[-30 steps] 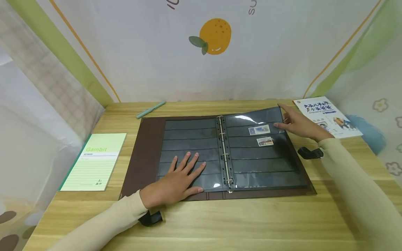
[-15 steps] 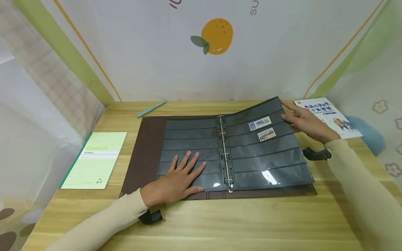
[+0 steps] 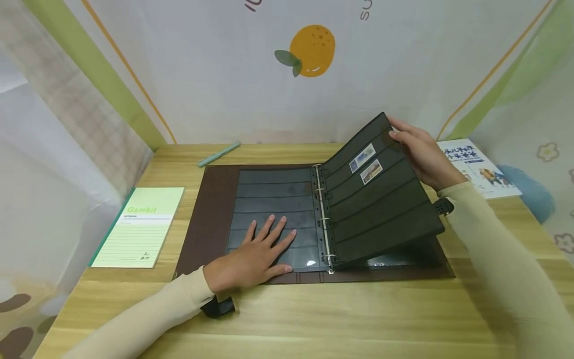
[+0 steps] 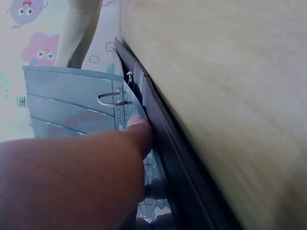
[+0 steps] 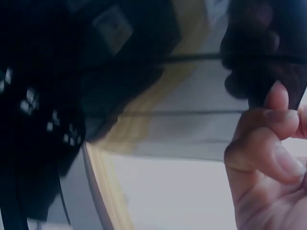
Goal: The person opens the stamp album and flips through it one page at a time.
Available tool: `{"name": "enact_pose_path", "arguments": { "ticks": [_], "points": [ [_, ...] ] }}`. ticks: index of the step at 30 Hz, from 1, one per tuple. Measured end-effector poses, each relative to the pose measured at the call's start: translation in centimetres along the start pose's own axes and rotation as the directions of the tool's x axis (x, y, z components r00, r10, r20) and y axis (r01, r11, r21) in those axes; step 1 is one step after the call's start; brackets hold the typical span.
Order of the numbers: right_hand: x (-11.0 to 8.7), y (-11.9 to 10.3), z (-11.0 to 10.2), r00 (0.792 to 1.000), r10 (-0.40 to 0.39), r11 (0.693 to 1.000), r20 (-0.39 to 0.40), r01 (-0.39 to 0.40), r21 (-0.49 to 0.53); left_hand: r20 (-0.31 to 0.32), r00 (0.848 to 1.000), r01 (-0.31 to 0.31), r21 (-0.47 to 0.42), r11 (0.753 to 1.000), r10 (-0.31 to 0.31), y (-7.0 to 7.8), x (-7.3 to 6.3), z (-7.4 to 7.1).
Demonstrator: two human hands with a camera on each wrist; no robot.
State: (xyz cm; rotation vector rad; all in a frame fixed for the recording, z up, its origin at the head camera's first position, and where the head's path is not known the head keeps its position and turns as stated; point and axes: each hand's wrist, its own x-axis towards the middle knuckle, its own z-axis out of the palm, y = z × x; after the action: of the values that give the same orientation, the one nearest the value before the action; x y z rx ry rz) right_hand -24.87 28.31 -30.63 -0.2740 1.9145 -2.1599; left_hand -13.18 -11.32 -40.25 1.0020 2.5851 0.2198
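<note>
A brown ring-binder stamp album lies spread on the wooden table. My left hand rests with spread fingers on its left black pocket page; the left wrist view shows that thumb beside a metal ring. My right hand pinches the outer edge of the right pocket page, which slants up from the rings. Two stamps, a bluish one and a brownish one, sit in its upper pockets. Curled fingers at the glossy page show in the right wrist view.
A pale green notebook lies left of the album. Behind it is a green pen. A white picture book sits at the back right, partly behind my right hand. A printed curtain hangs behind the table.
My right hand has lifted the right page from nearly flat to a steep slant, moving up and slightly left over the last half second. The left hand has stayed on the left page.
</note>
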Motion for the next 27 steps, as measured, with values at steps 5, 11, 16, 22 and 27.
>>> {"name": "enact_pose_path", "arguments": {
  "ticks": [5, 11, 16, 22, 27],
  "points": [
    [0.6, -0.4, 1.7, 0.998, -0.023, 0.999, -0.05, 0.02, -0.045, -0.001, 1.0, 0.013, 0.011, 1.0, -0.013, 0.2, 0.0, -0.3],
    [1.2, -0.8, 2.9, 0.998, -0.014, 1.0, -0.066, 0.014, -0.004, -0.01, 1.0, 0.024, -0.01, 1.0, -0.024, 0.3, 0.0, -0.5],
    [1.6, -1.2, 3.6, 0.994, -0.047, 0.991, -0.102, 0.034, -0.131, -0.041, 0.999, 0.032, -0.025, 0.999, -0.033, 0.6, 0.1, -0.6],
    [2.4, -1.4, 4.8, 0.991, -0.051, 0.99, -0.121, 0.034, -0.139, -0.114, 0.992, 0.034, -0.103, 0.994, -0.046, 1.2, 0.4, -1.3],
    [2.9, -1.5, 6.0, 0.991, -0.038, 0.976, -0.132, 0.009, -0.217, -0.154, 0.987, -0.004, -0.293, 0.956, -0.043, 2.1, 1.0, -2.9]
  ]
}}
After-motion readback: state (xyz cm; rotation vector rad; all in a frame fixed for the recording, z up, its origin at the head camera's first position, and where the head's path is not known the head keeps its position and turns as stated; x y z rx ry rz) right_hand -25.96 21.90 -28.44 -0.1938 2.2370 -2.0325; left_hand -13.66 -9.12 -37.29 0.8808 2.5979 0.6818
